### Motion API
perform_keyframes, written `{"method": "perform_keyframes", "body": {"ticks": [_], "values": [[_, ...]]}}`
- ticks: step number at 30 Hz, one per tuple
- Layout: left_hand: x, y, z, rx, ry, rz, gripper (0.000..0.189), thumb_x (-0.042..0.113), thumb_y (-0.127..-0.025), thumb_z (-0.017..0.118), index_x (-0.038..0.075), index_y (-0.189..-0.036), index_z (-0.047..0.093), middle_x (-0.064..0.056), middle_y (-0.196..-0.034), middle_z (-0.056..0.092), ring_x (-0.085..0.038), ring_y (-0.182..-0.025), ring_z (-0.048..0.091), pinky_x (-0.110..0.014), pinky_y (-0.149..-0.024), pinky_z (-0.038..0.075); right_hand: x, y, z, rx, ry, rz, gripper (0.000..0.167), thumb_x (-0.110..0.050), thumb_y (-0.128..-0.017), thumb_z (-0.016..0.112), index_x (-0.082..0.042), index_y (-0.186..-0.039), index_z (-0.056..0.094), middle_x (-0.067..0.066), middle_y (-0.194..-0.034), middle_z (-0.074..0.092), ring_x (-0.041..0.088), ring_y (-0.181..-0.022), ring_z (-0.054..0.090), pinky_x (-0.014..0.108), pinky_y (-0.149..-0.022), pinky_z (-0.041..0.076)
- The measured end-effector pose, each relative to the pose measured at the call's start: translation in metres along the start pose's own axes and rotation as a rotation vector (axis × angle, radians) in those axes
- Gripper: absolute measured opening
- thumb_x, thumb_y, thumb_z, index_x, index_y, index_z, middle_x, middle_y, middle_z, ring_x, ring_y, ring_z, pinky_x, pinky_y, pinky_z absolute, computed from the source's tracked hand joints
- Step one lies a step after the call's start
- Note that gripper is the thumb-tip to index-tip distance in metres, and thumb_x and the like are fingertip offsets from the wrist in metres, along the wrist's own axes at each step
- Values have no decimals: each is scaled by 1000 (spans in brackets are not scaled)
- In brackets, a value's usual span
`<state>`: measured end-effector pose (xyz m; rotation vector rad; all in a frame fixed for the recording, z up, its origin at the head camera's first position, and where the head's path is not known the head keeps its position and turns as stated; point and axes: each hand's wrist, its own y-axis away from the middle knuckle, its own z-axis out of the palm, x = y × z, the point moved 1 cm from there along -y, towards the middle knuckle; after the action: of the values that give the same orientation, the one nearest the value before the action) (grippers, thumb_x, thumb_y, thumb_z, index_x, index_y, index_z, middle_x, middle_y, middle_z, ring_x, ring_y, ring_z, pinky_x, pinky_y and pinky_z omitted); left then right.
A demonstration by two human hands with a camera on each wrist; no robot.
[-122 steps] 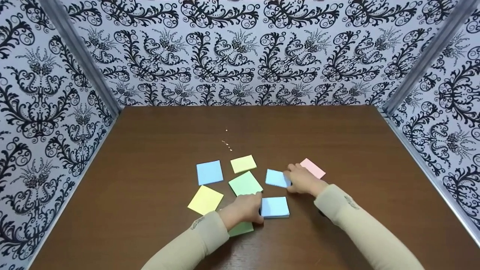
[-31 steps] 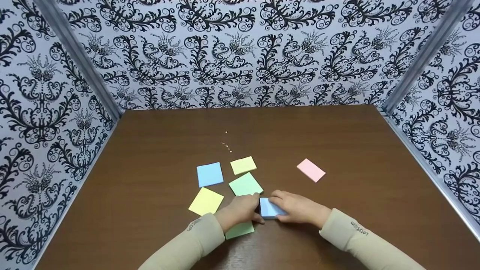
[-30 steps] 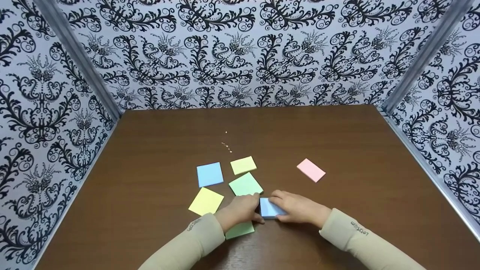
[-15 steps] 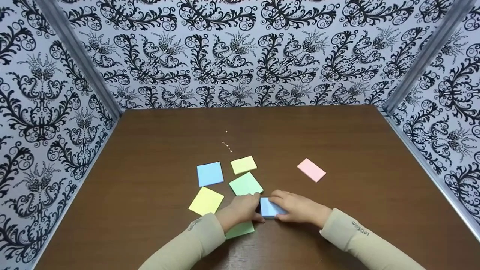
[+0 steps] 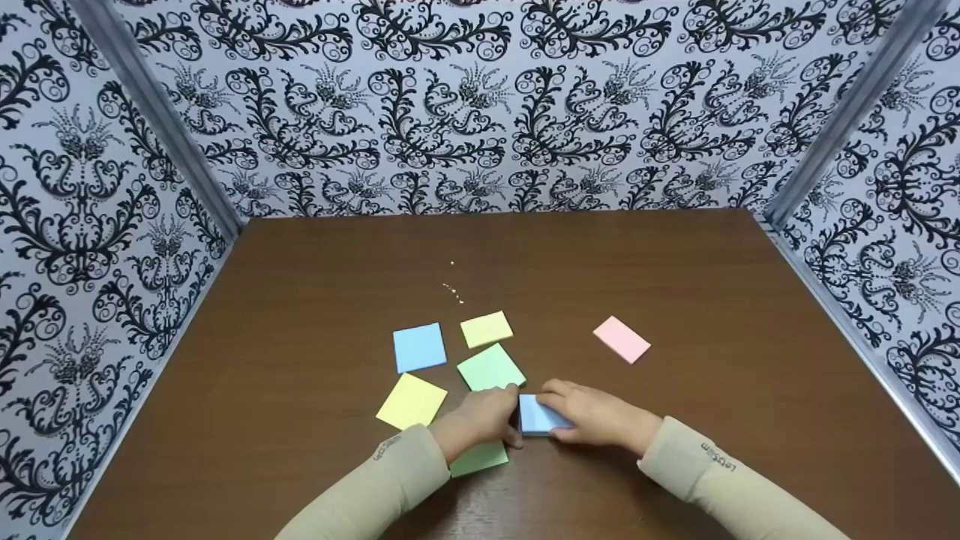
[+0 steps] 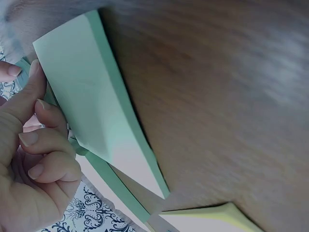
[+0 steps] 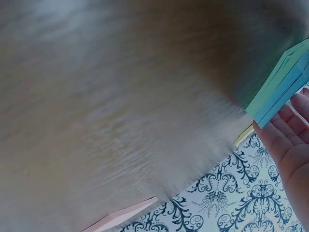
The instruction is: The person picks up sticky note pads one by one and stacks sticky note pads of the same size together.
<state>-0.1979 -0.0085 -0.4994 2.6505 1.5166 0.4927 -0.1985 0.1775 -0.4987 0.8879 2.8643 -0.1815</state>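
Note:
A small stack of sticky-note pads (image 5: pixel 534 416), blue on top, lies between my two hands. My right hand (image 5: pixel 596 412) grips its right end, thumb at the front edge and fingers at the back. Blue and green layers of the stack (image 7: pixel 280 92) show beside the right hand in the right wrist view. At the left end, my left hand (image 5: pixel 480 420) has thumb and index finger close around the stack's edge. Its other fingers (image 6: pixel 55 166) curl over nothing in the left wrist view. A green pad (image 5: pixel 484 459) lies partly hidden beneath the left wrist.
Behind the left hand lie another green pad (image 5: pixel 491 367), a narrow yellow pad (image 5: pixel 487 329), a blue pad (image 5: pixel 420 348) and a square yellow pad (image 5: pixel 412 402). A pink pad (image 5: pixel 622 340) lies farther right on the brown table (image 5: pixel 712 300). Patterned walls (image 5: pixel 480 112) enclose the table.
Earlier my right hand was at a separate blue pad behind the stack; it has brought that pad onto the stack. In the last half second my left thumb has drawn back slightly.

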Motion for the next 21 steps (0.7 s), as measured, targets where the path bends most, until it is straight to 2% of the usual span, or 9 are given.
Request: {"method": "perform_keyframes", "body": {"ticks": [6, 14, 21], "values": [[0, -1, -1, -8, 43, -6, 56, 45, -68, 76, 9, -101, 51, -5, -85, 60, -18, -78, 59, -31, -63, 47, -1, 1, -1, -24, -21, 32, 43, -25, -83, 65, 0, -117, 57, 8, -112, 53, 18, -97, 53, 31, -81, 47], [0, -3, -3, -13, 98, -7, 46, 38, -73, 72, 10, -101, 51, -2, -81, 58, -12, -67, 52, -29, -57, 42, -2, 0, -1, -37, -19, 48, 43, -25, -84, 64, -1, -118, 57, 9, -114, 53, 19, -99, 53, 31, -82, 46], [0, -3, -3, 21, -26, 46, 48, 41, -73, 72, 9, -103, 53, -4, -81, 60, -15, -70, 57, -30, -59, 46, -1, 2, -1, -38, -42, 48, 44, -24, -84, 65, 1, -119, 56, 12, -115, 52, 21, -100, 52, 33, -84, 46]]}}
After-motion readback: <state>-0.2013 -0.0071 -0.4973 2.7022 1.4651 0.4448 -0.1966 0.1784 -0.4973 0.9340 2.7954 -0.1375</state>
